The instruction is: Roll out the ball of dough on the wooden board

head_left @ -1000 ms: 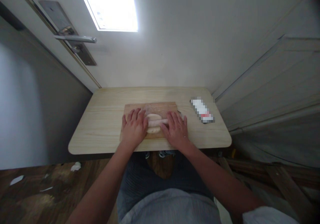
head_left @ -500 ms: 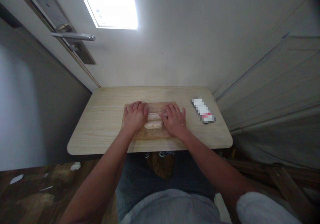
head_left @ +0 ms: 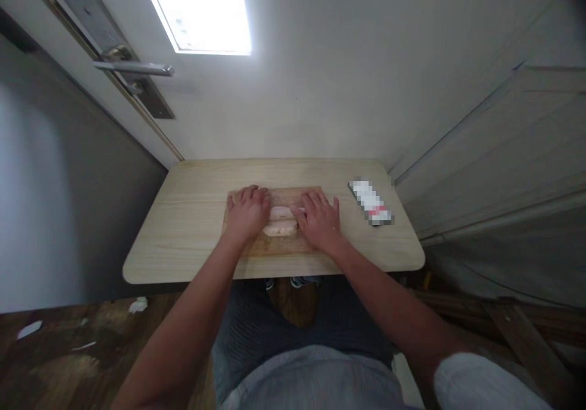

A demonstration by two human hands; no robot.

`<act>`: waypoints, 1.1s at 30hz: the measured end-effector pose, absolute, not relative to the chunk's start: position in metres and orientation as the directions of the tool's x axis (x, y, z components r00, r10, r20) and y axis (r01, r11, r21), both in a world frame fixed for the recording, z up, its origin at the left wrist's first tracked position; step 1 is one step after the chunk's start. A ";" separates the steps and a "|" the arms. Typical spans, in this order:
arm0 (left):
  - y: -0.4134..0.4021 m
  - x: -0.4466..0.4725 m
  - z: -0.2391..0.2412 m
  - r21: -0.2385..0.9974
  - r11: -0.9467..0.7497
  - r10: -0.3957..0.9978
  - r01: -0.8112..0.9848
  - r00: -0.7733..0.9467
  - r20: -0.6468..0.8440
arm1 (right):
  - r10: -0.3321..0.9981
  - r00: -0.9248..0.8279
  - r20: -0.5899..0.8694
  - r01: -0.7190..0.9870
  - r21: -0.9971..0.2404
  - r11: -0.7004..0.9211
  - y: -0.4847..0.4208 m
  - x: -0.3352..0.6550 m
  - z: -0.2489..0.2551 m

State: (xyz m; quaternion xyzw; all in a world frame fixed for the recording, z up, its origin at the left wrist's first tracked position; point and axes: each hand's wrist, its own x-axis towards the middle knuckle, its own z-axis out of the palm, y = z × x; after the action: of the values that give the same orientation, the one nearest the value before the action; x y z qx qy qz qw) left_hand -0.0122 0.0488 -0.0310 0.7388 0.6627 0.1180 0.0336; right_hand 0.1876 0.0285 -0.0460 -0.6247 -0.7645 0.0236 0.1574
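A pale piece of dough (head_left: 280, 229) lies on a wooden cutting board (head_left: 279, 246) in the middle of a light wooden table (head_left: 187, 227). Across the dough runs a thin rolling pin (head_left: 282, 213), only its middle showing between my hands. My left hand (head_left: 247, 213) lies flat over the pin's left end, fingers stretched forward. My right hand (head_left: 319, 219) lies flat over the pin's right end, fingers out and slightly spread. Both palms press down on the pin.
A small blurred white and red packet (head_left: 370, 202) lies on the table's right side. A white door with a metal lever handle (head_left: 133, 68) and a bright window stands behind the table. Scraps lie on the wooden floor (head_left: 68, 349) at left.
Both hands slid away from me along the board with the pin, and the dough went from a round flat shape to a narrower one. Since half a second ago almost nothing has moved.
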 end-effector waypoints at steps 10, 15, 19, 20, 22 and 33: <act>0.006 -0.011 -0.030 0.195 -0.160 0.975 0.968 0.124 0.184 | 0.948 -0.180 0.262 0.942 -0.232 0.244 -0.015 0.194 -0.057; -0.013 -0.008 -0.027 0.207 -0.159 0.975 0.965 0.121 0.187 | 0.941 -0.193 0.279 0.939 -0.225 0.259 -0.039 0.195 -0.059; -0.025 -0.008 -0.029 0.199 -0.156 0.976 0.968 0.120 0.183 | 0.940 -0.196 0.279 0.942 -0.214 0.260 -0.057 0.195 -0.059; -0.028 -0.008 -0.030 0.197 -0.158 0.975 0.967 0.122 0.184 | 0.940 -0.199 0.277 0.942 -0.211 0.261 -0.061 0.195 -0.059; -0.033 -0.009 -0.031 0.196 -0.166 0.973 0.966 0.129 0.192 | 0.939 -0.205 0.277 0.942 -0.205 0.266 -0.067 0.196 -0.060; -0.055 -0.010 -0.048 0.223 -0.212 0.944 0.951 0.140 0.300 | 0.910 -0.232 0.343 0.934 -0.181 0.307 -0.094 0.200 -0.070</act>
State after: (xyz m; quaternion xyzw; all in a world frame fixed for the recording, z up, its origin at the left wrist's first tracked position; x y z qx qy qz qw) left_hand -0.0102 -0.0552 -0.0480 0.7550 0.6276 0.1900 -0.0103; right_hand 0.2002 -0.0941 -0.0698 -0.5879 -0.7844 -0.0309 0.1954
